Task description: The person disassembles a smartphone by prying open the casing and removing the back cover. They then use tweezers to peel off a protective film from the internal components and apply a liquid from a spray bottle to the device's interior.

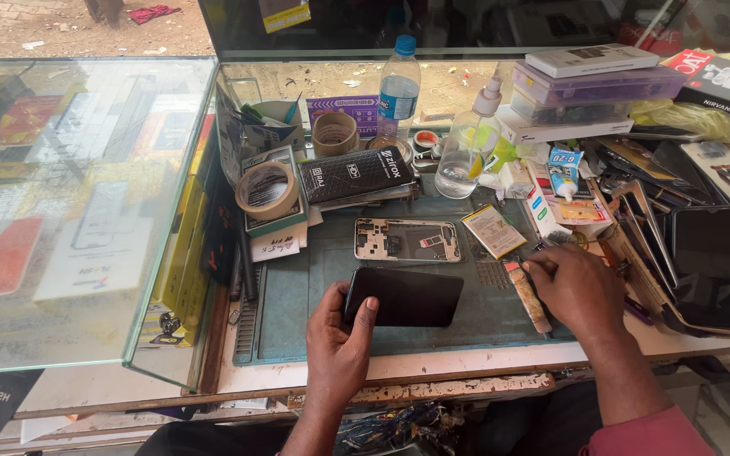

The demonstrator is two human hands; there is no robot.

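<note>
Left hand: our left hand [338, 338] grasps the black phone screen [405, 297] at its left end, the thumb lying over the top face and the fingers wrapped under the edge.
Black phone screen: it lies flat on the green work mat [297, 295], near the front edge of the mat, glass side up and dark.
Right hand: our right hand [572, 291] rests at the right edge of the mat with fingers curled; they seem to pinch a thin tool, but we cannot tell surely what is gripped.
Phone frame: the opened phone frame [407, 240] lies on the mat just behind the screen, apart from it, with inner parts showing.
Battery: a flat battery [493, 230] with yellow border lies tilted beside the right end of the frame.
Tape roll: a roll of brown tape [268, 190] sits at the back left corner of the mat, on small boxes.
Bottles: a water bottle [399, 89] with blue cap and a clear dispenser bottle [464, 148] stand at the back edge.
Glue tube: a small glue tube [564, 171] lies among the clutter on the right.
Glass case: a glass display case [78, 211] stands to the left of the mat.
</note>
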